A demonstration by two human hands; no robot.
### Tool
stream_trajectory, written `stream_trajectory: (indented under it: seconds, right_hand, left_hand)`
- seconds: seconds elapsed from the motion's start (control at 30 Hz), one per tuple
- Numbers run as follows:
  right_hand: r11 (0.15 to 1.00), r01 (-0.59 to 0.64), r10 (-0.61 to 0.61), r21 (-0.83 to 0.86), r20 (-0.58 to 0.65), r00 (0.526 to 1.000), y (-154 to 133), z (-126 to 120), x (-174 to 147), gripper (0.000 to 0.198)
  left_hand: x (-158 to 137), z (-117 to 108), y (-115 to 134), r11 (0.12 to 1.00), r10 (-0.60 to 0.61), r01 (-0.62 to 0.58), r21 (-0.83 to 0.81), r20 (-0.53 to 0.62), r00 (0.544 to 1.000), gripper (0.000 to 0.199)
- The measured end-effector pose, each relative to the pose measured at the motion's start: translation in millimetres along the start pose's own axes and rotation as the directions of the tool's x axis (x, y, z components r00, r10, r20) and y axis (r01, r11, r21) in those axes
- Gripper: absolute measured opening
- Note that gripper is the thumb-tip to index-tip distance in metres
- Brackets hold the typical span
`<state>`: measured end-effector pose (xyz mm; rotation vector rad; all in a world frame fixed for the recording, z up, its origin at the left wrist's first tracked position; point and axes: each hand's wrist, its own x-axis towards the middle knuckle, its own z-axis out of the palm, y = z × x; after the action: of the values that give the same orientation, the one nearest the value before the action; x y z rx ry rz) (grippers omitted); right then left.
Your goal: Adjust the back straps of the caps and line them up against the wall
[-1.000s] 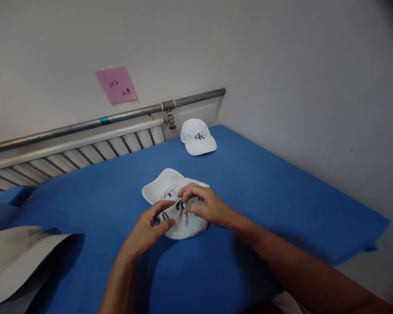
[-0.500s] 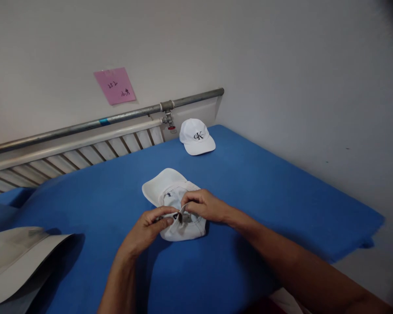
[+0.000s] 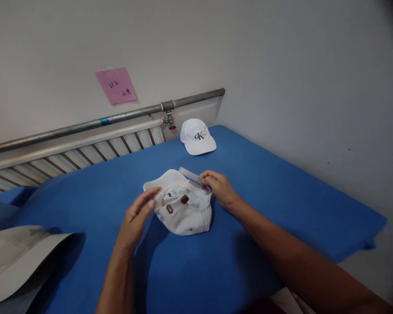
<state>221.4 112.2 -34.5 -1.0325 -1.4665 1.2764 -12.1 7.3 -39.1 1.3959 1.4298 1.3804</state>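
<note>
A white baseball cap (image 3: 186,222) lies on the blue-covered table in front of me, its hollow inside and small dark emblem partly showing. My right hand (image 3: 218,187) pinches the cap's back strap (image 3: 191,174), whose free end sticks up to the left. A brown metal buckle (image 3: 169,209) sits on the near edge of the cap, with a small brown patch close by. At the cap's left side is my left hand (image 3: 139,213), slightly blurred, its fingers and thumb apart near the brim and gripping nothing.
Another white cap (image 3: 198,137) with black letters stands at the back of the blue table cover (image 3: 265,187). A large beige brimmed hat (image 3: 19,261) is at the near left. Behind the table are a radiator (image 3: 101,150), a pipe and walls.
My left hand has let go of the cap and moved left. My right hand has moved right and up with the strap, which has come loose from the buckle.
</note>
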Motion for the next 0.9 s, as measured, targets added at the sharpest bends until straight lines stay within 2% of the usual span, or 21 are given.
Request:
stream_trajectory:
  seconds: [0.03,0.07,0.17,0.27,0.33,0.4,0.47,0.53,0.57,0.63,0.7,0.8,0.9]
  right_hand:
    - [0.998,-0.01,0.011,0.063,-0.006,1.0,0,-1,1,0.012]
    - [0.994,-0.012,0.012,0.112,0.001,1.0,0,-2,1,0.012]
    - [0.981,-0.01,-0.001,0.194,0.059,0.998,2,-1,-1,0.013]
    - [0.966,-0.024,0.004,0.257,0.076,0.997,1,-3,-3,0.012]
    - [0.949,-0.023,0.018,0.315,0.02,1.0,-2,-7,-2,0.013]
    - [0.922,0.015,0.031,0.387,-0.112,0.993,-6,-12,4,0.014]
    - [0.83,0.025,0.144,0.558,-0.257,0.956,-9,-18,13,0.009]
    - [0.751,-0.024,0.308,0.66,-0.318,0.897,-10,-24,23,0.017]
    - [0.714,-0.045,0.391,0.699,-0.344,0.854,-11,-27,26,0.021]
    - [0.648,-0.109,0.521,0.754,-0.335,0.785,-13,-30,30,0.028]
    - [0.622,-0.157,0.577,0.767,-0.313,0.754,-14,-30,30,0.03]
    - [0.63,-0.206,0.579,0.748,-0.277,0.766,-14,-24,28,0.033]
    - [0.669,-0.25,0.555,0.7,-0.246,0.795,-12,-19,28,0.035]
  left_hand:
    - [6,-3,-8,0.996,0.063,-0.055,0.066,-0.126,0.99,0.033]
    - [12,-6,-18,0.977,0.115,-0.077,0.197,-0.19,0.975,0.035]
    - [32,-7,-44,0.857,0.243,-0.13,0.499,-0.17,0.955,0.045]
    - [42,-1,-54,0.792,0.262,-0.11,0.6,-0.171,0.95,0.035]
    - [40,1,-50,0.762,0.282,-0.117,0.637,-0.164,0.945,0.028]
    - [33,-1,-42,0.729,0.304,-0.137,0.671,-0.137,0.943,0.026]
    - [24,-9,-32,0.698,0.33,-0.149,0.7,-0.13,0.935,0.025]
    - [13,-23,-21,0.685,0.363,-0.155,0.711,-0.15,0.919,0.024]
    - [7,-32,-16,0.737,0.369,-0.157,0.658,-0.197,0.908,0.023]
    - [-5,-51,-6,0.885,0.328,-0.156,0.439,-0.349,0.878,0.018]
    - [-14,-72,0,0.97,0.229,-0.153,0.188,-0.501,0.835,0.011]
    - [-19,-105,1,0.987,0.135,-0.16,0.025,-0.669,0.731,0.011]
    - [-17,-138,-3,0.971,0.015,-0.208,-0.122,-0.831,0.556,0.016]
